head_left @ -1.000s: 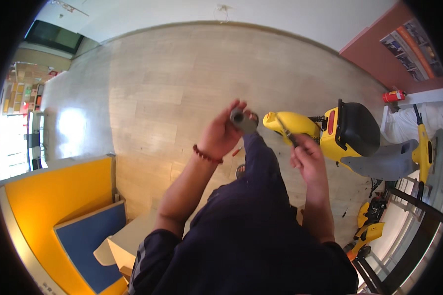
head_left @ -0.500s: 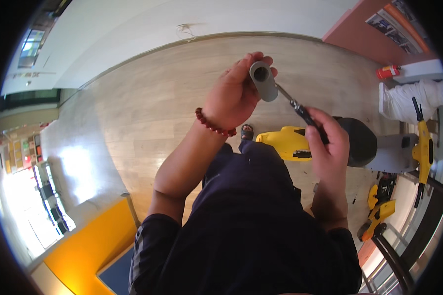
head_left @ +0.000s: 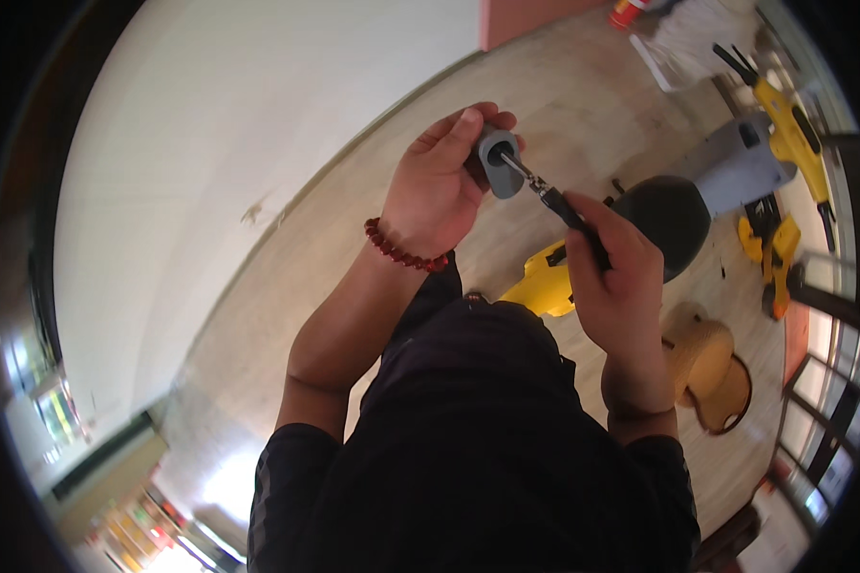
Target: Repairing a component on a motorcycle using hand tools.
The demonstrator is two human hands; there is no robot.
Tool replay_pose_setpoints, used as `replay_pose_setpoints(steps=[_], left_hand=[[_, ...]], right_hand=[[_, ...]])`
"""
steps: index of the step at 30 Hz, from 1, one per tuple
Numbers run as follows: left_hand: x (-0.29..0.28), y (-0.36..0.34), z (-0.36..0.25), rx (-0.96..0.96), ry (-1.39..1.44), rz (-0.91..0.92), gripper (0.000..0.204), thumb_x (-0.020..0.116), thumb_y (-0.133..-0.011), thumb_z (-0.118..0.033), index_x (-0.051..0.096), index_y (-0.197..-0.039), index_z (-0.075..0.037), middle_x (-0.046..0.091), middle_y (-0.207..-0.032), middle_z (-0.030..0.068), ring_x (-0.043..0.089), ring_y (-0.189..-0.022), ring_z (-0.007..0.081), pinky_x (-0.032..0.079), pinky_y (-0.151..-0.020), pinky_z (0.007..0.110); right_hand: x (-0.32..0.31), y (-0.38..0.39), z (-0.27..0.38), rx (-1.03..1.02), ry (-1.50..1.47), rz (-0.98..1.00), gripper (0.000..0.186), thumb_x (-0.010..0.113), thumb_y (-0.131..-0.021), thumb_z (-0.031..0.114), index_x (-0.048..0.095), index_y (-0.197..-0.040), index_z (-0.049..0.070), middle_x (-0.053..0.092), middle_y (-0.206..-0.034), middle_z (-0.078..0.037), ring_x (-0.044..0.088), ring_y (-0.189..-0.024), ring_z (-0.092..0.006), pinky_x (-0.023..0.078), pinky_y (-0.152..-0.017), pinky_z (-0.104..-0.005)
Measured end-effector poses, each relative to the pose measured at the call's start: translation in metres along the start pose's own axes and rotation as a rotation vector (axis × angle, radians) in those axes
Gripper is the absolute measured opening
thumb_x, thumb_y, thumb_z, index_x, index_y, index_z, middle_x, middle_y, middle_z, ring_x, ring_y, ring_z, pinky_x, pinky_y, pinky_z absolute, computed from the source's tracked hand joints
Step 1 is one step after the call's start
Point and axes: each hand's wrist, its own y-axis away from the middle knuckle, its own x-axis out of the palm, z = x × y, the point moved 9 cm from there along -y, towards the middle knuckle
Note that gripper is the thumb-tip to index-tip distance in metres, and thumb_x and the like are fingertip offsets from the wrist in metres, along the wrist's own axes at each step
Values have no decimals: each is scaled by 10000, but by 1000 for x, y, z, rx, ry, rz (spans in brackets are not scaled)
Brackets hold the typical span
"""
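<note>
My left hand (head_left: pixel 441 172) is wrapped round a grey hollow plastic part (head_left: pixel 503 181) with a rounded opening turned up toward me. In my right hand (head_left: pixel 621 272) is a screwdriver (head_left: pixel 554 199) with a dark handle and a metal shank. Its shank reaches into the opening of the grey part; where the tip sits inside is hidden. A red bead bracelet (head_left: pixel 406 256) circles my left wrist. Both hands are held out in front of my body, above the floor.
Beyond my right hand stands a yellow and grey scooter-like vehicle (head_left: pixel 726 167) with a black seat (head_left: pixel 667 224). A woven chair (head_left: pixel 699 358) and smaller yellow parts (head_left: pixel 779 248) are at the right. A white wall (head_left: pixel 258 105) runs along the far left side.
The screwdriver's shank has gone from beside the grey part into its opening, and the part has tilted. My view has turned, bringing the woven chair into sight.
</note>
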Motion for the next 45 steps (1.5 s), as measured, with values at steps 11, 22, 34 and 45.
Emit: replay_pose_setpoints(steps=[11,22,34,45], left_hand=[[62,-183,-24,-363,-67,333,267,507,-1023,-238,603,-1183,-46,662,-1157,86,642,-1056,240,521,-911,367],[128,-263,56,-769,-93,421,280,532,-1014,-244,574,-1168,-13,655,-1109,107,645,-998,253,525,-904,362],[140,-389,140,-749,-192,575,266,516,-1021,-202,573,-1208,-22,650,-1152,106,650,-1018,256,535,-888,377],[190,-475,242,-877,-270,521,329,383,-1035,-182,521,-1277,-6,610,-1236,164,621,-1079,309,488,-951,426]], right_hand=[[-31,-119,14,278,261,-368,267,620,-856,-10,657,-1120,7,670,-853,-144,637,-676,-241,490,-616,-307],[-88,-154,-14,453,534,-559,274,642,-844,13,657,-1116,39,603,-737,-112,602,-614,-310,466,-545,-386],[-116,-203,-147,593,399,-702,253,631,-849,14,654,-1101,7,645,-778,-162,637,-683,-320,497,-587,-370],[-199,-233,-256,710,359,-766,239,612,-850,22,647,-1085,3,630,-784,-157,629,-691,-349,503,-631,-404]])
